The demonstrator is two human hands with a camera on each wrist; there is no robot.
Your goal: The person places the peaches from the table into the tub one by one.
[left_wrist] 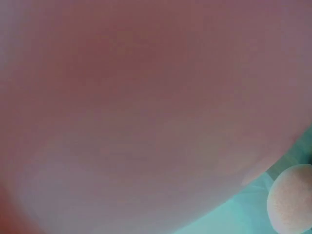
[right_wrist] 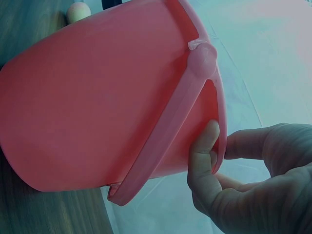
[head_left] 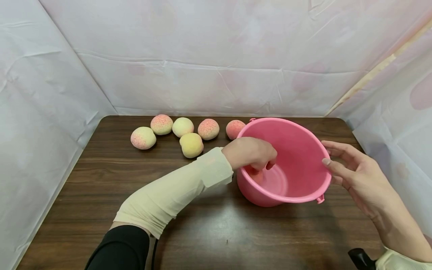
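A pink bucket [head_left: 283,161] stands on the table, tilted a little toward me. Over its near left rim reaches my left hand [head_left: 254,152], fingers curled down inside around a reddish peach [head_left: 255,175], mostly hidden beneath the hand. Pink blur fills most of the left wrist view, with a pale peach [left_wrist: 291,200] at its lower right corner. On the opposite side, my right hand [head_left: 357,172] pinches the bucket's rim between thumb and fingers. The right wrist view shows the bucket's handle [right_wrist: 161,136] hanging down along its outer wall beside that hand [right_wrist: 243,180].
Several peaches lie at the back of the dark wooden table [head_left: 111,187]: a pink-and-white peach [head_left: 143,138] at the far left, a yellow peach [head_left: 191,145] nearer me, a red peach [head_left: 235,129] right beside the bucket. Pale sheeting [head_left: 202,90] walls the back and sides.
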